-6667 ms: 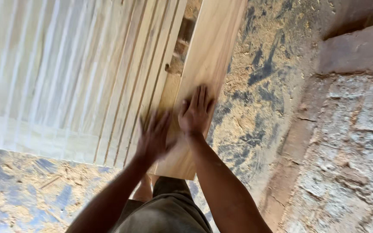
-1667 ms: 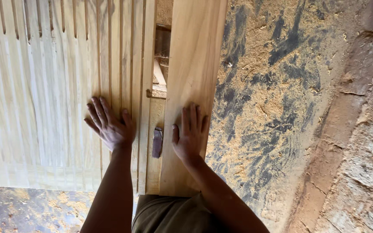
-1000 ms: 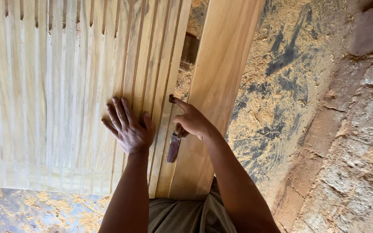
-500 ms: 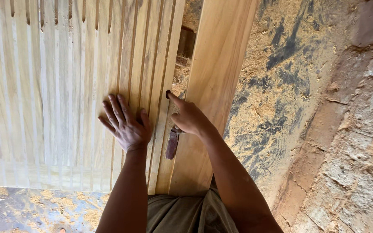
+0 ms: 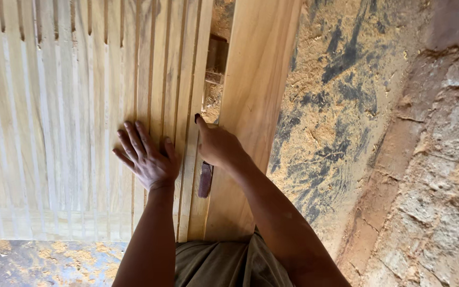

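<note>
Left hand lies flat, fingers spread, on the row of thin wooden slats, while the right hand has its grip closed around a dark-handled tool, tip at the inner edge of the wide plank beside the slats.

Two bare forearms, no sleeves, no watch, no rings or gloves on left hand or right hand. Olive-khaki trousers at bottom edge, cloth plain and creased, a fold running down the middle.
</note>
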